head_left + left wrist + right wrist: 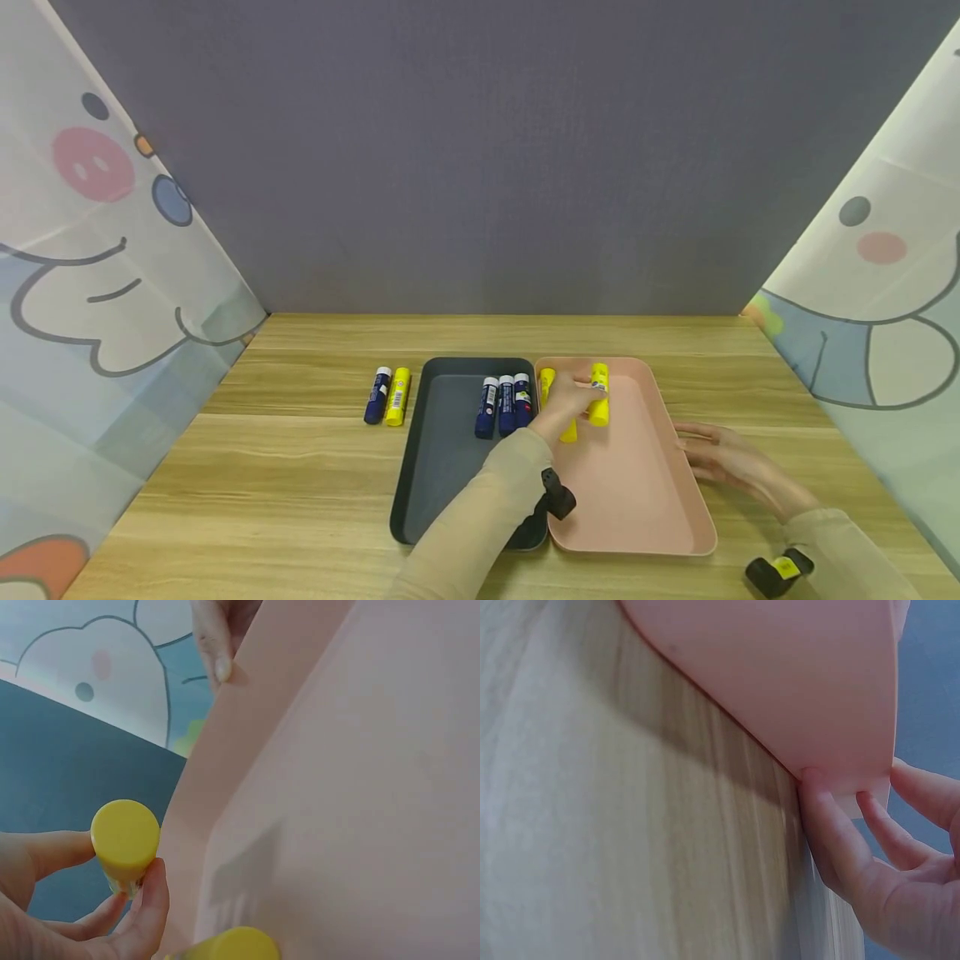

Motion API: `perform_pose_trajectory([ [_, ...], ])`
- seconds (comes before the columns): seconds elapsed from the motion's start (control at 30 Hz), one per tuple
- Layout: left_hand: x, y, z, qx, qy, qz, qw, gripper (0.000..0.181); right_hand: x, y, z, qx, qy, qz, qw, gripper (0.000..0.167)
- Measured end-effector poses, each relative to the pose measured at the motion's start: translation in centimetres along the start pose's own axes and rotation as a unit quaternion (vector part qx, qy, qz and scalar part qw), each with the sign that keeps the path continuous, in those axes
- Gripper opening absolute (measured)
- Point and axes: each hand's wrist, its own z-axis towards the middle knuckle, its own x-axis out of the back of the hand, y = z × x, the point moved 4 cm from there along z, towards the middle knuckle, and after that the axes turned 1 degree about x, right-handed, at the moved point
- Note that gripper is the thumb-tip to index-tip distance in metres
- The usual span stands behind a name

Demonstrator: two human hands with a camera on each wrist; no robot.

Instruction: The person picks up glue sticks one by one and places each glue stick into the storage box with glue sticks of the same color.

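Note:
My left hand (pixel 567 400) pinches a yellow glue stick (pixel 599 395) between thumb and fingers, over the back of the pink tray (pixel 637 508). In the left wrist view, its round yellow cap (pixel 125 832) faces the camera. More yellow glue stick (pixel 547 381) shows in the tray on both sides of that hand; whether this is one stick or two I cannot tell. My right hand (pixel 723 458) holds the tray's right side. Its thumb is at the rim and its fingers (pixel 832 825) touch the outer wall.
Left of the pink tray and against it stands a dark grey tray (pixel 442 467). Three dark blue glue sticks (pixel 507 406) lie in it side by side. On the wooden table (pixel 300 467), further left, are a blue glue stick (pixel 378 396) and a yellow one (pixel 398 397).

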Motion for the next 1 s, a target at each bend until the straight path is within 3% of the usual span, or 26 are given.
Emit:
perform_pose_trajectory([
  [0.53, -0.7, -0.99, 0.13, -0.007, 0.033, 0.052, 0.9981, 0.03, -0.02, -0.04, 0.02, -0.001, -0.006, -0.011, 0.9999, 0.046],
  [0.7, -0.77, -0.97, 0.02, -0.014, 0.039, 0.07, 0.9967, 0.028, -0.05, -0.03, -0.05, -0.007, 0.001, -0.009, 0.9999, 0.042],
  [0.87, -0.77, -0.92, 0.09, -0.001, 0.034, 0.045, 0.9984, 0.023, -0.14, -0.04, -0.07, -0.008, 0.003, 0.001, 1.0, 0.031],
  [1.0, -0.6, -0.75, -0.03, 0.009, 0.017, 0.021, 0.9996, 0.022, -0.22, -0.14, -0.01, -0.011, 0.008, -0.009, 0.9999, 0.037],
])
